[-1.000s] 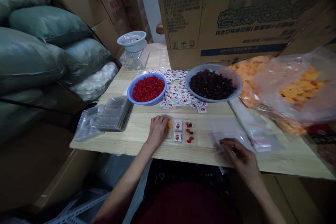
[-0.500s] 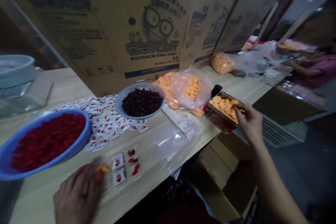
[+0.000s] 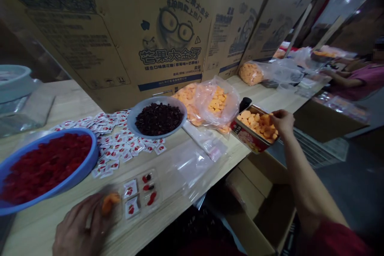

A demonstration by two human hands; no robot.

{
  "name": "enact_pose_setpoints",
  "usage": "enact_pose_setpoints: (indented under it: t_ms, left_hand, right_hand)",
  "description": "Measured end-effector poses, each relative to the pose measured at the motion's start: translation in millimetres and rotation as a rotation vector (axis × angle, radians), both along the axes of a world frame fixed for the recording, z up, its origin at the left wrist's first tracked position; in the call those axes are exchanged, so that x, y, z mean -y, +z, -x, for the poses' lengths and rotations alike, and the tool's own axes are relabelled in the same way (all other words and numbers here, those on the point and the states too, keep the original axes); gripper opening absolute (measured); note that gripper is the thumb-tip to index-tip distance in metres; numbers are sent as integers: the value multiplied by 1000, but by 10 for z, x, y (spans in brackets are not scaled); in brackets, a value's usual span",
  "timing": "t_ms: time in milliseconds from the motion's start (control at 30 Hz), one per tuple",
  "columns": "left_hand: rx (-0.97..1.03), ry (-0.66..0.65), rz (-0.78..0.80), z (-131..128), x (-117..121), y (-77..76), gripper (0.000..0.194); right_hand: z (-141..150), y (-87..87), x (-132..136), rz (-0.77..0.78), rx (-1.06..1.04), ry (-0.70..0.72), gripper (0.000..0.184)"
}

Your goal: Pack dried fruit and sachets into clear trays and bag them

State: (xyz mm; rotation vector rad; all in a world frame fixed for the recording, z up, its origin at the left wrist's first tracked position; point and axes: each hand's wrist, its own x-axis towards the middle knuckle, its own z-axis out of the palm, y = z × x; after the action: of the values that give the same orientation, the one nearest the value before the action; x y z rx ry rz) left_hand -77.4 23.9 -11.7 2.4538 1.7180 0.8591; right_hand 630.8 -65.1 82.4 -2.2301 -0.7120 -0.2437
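Far left on my feed, a blue bowl (image 3: pixel 95 154) of diced red fruit (image 3: pixel 45 168) sits on the desk (image 3: pixel 69 104). Just right of it, the left hand (image 3: pixel 79 224) is low at the near edge, slightly blurred, and its fingers (image 3: pixel 100 210) look curled and pinching a piece of orange fruit (image 3: pixel 109 203), right over the end of a clear plastic tray (image 3: pixel 139 194). That tray already shows red-printed sachets and dark and red bits in its compartments. Behind it lies a spread of loose sachets (image 3: pixel 114 144), then a grey-blue bowl (image 3: pixel 156 102) heaped with dark dried fruit (image 3: pixel 159 119). Moving right, a clear bag of orange cubes (image 3: pixel 217 104) slumps against cardboard cartons (image 3: pixel 120 36). At the desk's edge, the right hand (image 3: pixel 282 122) sits at a tilted metal tin (image 3: pixel 249 140) of orange pieces, fingers (image 3: pixel 276 118) bunched at its rim; any pinch there I cannot tell. Far right, a co-worker in a pink sleeve (image 3: pixel 354 82) handles more orange pieces.
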Motion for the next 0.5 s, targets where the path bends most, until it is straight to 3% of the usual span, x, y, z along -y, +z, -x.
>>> enact_pose_setpoints:
  t_ms: [100,167,267,367,500]
  left_hand:
    - [79,12,-21,-101,-25,60,32]
    - [177,-18,12,-258,4,138,30]
    - [382,-96,139,-604,164,338,24]
    - [461,-193,304,-948,344,543,24]
    - [395,-253,355,-1009,446,609,39]
  right_hand:
    - [340,148,2,-460,-332,120,13]
    - [783,170,-73,-591,-587,297,25]
    - [1772,-25,-292,-509,-848,537,39]
    - [2992,-383,-506,-375,-1031,775,35]
    - [4391,-716,-618,-318,-1223,998,33]
